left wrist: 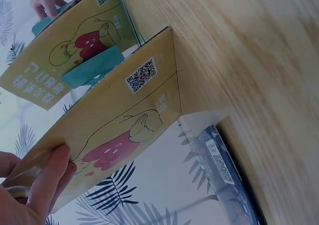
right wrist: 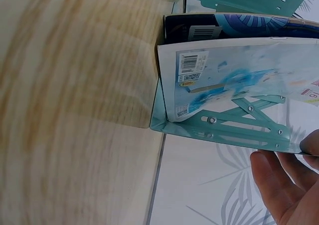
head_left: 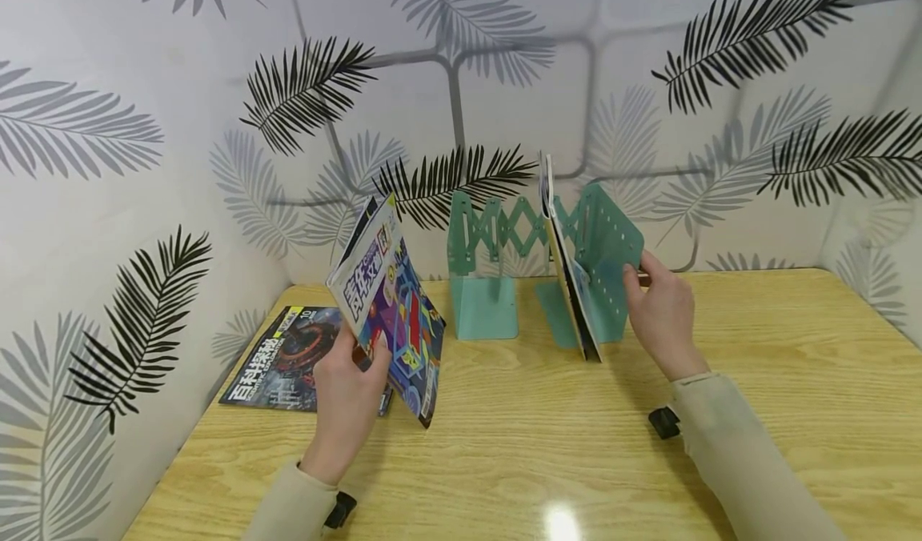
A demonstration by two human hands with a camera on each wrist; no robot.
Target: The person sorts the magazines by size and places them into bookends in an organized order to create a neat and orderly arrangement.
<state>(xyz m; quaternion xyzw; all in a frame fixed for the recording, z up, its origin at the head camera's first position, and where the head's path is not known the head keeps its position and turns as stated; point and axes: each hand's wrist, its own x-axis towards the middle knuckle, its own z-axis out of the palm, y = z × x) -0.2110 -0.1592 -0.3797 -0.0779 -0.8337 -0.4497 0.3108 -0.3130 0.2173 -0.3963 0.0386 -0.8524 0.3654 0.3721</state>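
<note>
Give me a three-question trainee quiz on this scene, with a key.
1. Multiple choice: What is the left hand holding?
A) a mug
B) a colourful magazine
C) a pair of scissors

2. True or false: The dark-covered magazine at the left lies flat on the table.

3. Short answer: Which part of the green bookend does the right hand grip?

Key:
1. B
2. True
3. The perforated end plate on the right
</note>
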